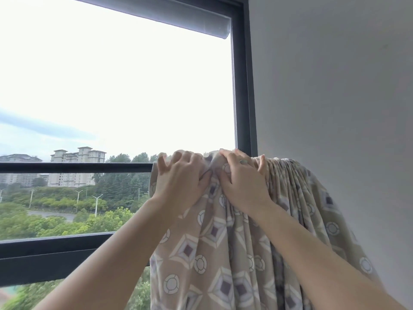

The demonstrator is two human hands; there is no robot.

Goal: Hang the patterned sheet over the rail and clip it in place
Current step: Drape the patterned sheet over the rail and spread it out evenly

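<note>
Patterned sheet [223, 253]: hung bunched in pleats over the right end of the dark rail [76, 167], beside the grey wall [335, 97].
Left hand [182, 177]: fingers curled over the sheet's top, gripping fabric.
Right hand [242, 179]: fingers spread, clutching the gathered folds just beside the left.
Window frame [244, 86]: upright behind the hands.

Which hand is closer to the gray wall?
The right hand. It grips the patterned sheet atop the rail, on the side toward the gray wall. The left hand grips the sheet beside it, farther from the wall.
</note>
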